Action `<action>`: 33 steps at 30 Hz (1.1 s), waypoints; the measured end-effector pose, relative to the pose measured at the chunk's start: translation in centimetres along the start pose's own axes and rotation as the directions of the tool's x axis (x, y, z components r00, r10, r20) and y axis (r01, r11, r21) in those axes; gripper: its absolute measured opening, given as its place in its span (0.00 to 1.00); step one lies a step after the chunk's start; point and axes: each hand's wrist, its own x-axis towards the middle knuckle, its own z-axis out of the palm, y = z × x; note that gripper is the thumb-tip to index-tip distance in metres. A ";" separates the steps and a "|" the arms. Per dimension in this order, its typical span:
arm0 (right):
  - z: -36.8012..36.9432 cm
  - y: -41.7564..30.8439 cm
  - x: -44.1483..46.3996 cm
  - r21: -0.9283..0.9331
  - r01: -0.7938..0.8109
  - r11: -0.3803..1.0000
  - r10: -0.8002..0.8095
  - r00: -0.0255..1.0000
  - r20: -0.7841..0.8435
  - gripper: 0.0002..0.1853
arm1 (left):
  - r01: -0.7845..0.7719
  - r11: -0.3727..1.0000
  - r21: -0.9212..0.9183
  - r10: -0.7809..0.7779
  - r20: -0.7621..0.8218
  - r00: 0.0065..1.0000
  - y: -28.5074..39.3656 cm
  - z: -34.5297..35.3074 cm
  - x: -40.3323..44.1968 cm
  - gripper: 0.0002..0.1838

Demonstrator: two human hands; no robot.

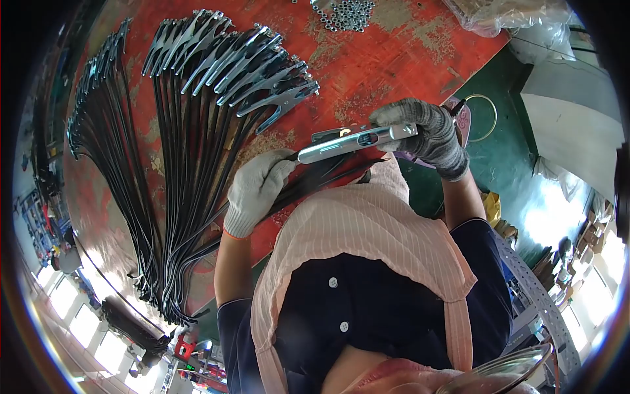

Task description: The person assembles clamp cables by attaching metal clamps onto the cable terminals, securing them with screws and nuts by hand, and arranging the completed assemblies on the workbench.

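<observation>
A shiny metal spring clamp (357,144) is held level between my two gloved hands, near the table's front edge. My right hand (426,134), in a grey glove, is closed around the clamp's right end. At its left end, my left hand (259,187), in a white glove, is pinched on a black cable (294,157) where it meets the clamp. More black cables (321,172) run below the clamp, close to my apron. To the left lie bundles of similar clamps (230,59) with long black cables (177,171) fanned over the red table (367,79).
A heap of small metal nuts (348,16) sits at the table's far side. Clear plastic wrapping (512,14) lies at the far right corner. Another clamp bundle (98,85) rests at the left edge. A metal ring (482,118) shows beyond my right hand, over the green floor.
</observation>
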 end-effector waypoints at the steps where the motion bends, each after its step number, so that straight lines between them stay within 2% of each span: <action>1: 0.2 0.4 0.3 0.035 0.013 0.999 -0.013 1.000 -0.001 0.21 | -0.011 1.000 0.003 0.011 0.014 1.000 -0.1 -0.2 -0.1 0.13; 4: 0.9 0.9 1.4 0.048 0.053 0.997 -0.057 0.995 0.086 0.20 | -0.032 0.999 -0.002 0.032 0.062 0.998 -0.4 -0.7 -0.5 0.13; 5: 1.1 0.7 1.7 -0.004 0.046 0.999 -0.045 0.983 0.178 0.20 | -0.033 0.999 -0.011 0.034 0.082 0.996 -0.7 -0.7 -0.7 0.12; 6: 1.6 0.5 1.9 0.053 0.049 0.997 -0.058 0.978 0.201 0.20 | -0.034 0.999 -0.020 0.036 0.103 0.994 -0.9 -0.8 -0.8 0.12; 8: 2.6 0.2 2.3 0.164 0.046 0.985 -0.085 0.966 0.243 0.20 | -0.145 0.989 0.015 0.143 0.091 0.985 -1.3 -1.2 -1.0 0.12; 9: 2.9 0.7 2.5 0.242 0.164 0.956 -0.218 0.952 0.214 0.20 | -0.201 0.979 0.032 0.197 0.088 0.976 -1.4 -1.3 -1.0 0.12; 12: 2.9 0.6 2.5 0.143 0.133 0.981 -0.167 0.952 0.256 0.20 | -0.264 0.964 0.026 0.261 0.098 0.960 -1.2 -1.4 -1.1 0.12; 15: 2.8 0.6 2.5 0.132 0.131 0.983 -0.163 0.948 0.272 0.21 | -0.292 0.954 0.063 0.285 0.100 0.953 -0.6 -1.3 -1.1 0.11; 18: 2.8 0.6 2.6 0.102 0.228 0.968 -0.248 0.930 0.271 0.20 | -0.294 0.955 0.046 0.286 0.133 0.949 -0.5 -1.6 -1.1 0.11; 22: 2.8 1.2 3.0 0.190 0.232 0.954 -0.284 0.901 0.328 0.19 | -0.178 0.983 -0.030 0.180 0.248 0.952 -0.3 -2.4 -1.0 0.12; 24: 2.9 0.8 3.0 0.211 0.184 0.960 -0.248 0.909 0.335 0.19 | -0.091 0.993 -0.071 0.110 0.333 0.937 -0.4 -2.8 -1.0 0.12; 27: 3.2 0.8 3.0 0.213 0.189 0.959 -0.251 0.914 0.319 0.18 | -0.187 0.977 -0.102 0.211 0.351 0.912 -1.0 -2.9 -0.9 0.12; 30: 3.1 0.6 3.1 0.156 0.192 0.969 -0.234 0.918 0.321 0.17 | -0.384 0.923 0.017 0.372 0.209 0.904 -0.9 -2.4 -0.8 0.11; 33: 3.4 0.4 3.3 0.135 0.218 0.966 -0.255 0.881 0.398 0.17 | -0.450 0.863 0.228 0.431 0.129 0.893 -0.3 -2.1 -1.1 0.09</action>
